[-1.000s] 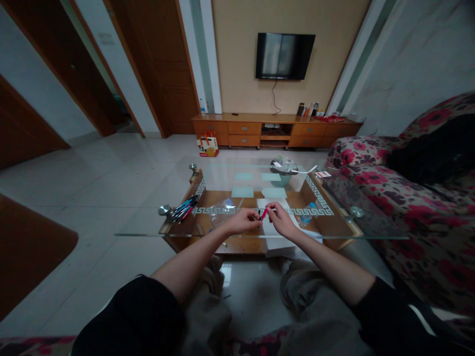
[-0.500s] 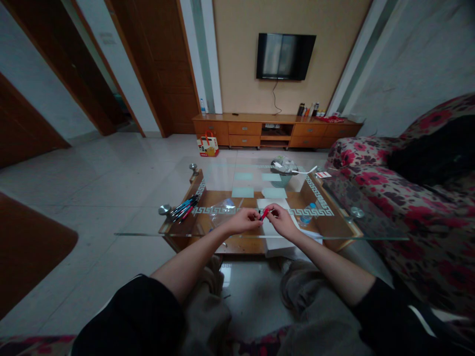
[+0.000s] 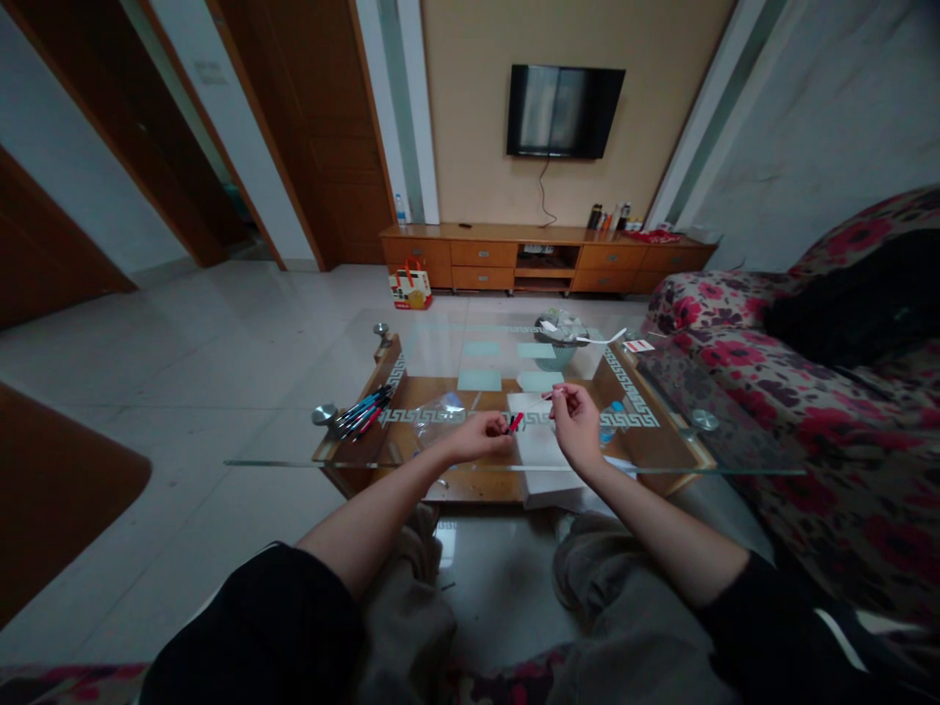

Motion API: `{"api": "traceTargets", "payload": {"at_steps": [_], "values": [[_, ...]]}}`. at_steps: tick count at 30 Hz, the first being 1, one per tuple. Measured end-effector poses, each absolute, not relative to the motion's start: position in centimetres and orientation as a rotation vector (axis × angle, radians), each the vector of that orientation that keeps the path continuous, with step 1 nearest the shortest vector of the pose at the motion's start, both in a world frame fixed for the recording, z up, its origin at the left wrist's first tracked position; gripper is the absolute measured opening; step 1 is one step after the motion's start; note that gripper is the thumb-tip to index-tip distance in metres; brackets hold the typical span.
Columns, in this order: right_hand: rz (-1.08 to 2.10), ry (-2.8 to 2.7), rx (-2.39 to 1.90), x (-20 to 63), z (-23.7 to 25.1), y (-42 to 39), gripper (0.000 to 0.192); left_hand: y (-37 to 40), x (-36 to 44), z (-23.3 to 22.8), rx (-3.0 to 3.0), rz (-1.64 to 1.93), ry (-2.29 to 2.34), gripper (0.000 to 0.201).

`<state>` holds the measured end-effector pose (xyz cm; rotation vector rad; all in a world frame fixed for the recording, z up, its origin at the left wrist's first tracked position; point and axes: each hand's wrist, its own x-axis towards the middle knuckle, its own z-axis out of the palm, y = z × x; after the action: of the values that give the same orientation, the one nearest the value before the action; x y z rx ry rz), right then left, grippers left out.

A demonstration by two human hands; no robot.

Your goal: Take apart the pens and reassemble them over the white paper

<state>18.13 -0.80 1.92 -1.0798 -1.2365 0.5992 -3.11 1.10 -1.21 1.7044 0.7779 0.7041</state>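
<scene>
Above the glass-topped wooden coffee table point(image 3: 665, 460), the left hand point(image 3: 479, 437) is curled closed, pinching a short red plastic pen barrel point(image 3: 515, 423). The right hand point(image 3: 577, 423), fingers pinched together, holds a thin pale refill point(image 3: 540, 399) just beside the barrel, over a white sheet of paper point(image 3: 540, 452).

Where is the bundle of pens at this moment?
In the head view, the bundle of pens lies on the glass table near its left edge, left of the left hand and beside a metal knob.

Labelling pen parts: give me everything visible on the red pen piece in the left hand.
The red pen piece is short, looks plastic, with a dark end toward the left hand, which pinches it above the glass table. It tilts up-right. A thin pale rod runs from it toward the right hand; whether they join is unclear.
</scene>
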Motion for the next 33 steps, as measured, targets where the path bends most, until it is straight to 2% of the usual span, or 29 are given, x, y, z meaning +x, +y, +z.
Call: {"api": "traceTargets", "payload": {"at_steps": [12,24,33], "values": [[0.559,-1.263,-1.098,17.9,2.4,-1.3,0.03,1.7,-3.4,-2.4,1.736,0.728,0.801,0.029],[0.76,-1.508,-1.139,17.9,2.0,-1.3,0.041,0.8,-2.9,-0.6,1.801,0.683,0.766,0.031],[0.935,-1.376,-1.205,18.6,0.4,0.2,0.046,0.4,-2.7,0.1,1.959,0.668,0.825,0.025]]}}
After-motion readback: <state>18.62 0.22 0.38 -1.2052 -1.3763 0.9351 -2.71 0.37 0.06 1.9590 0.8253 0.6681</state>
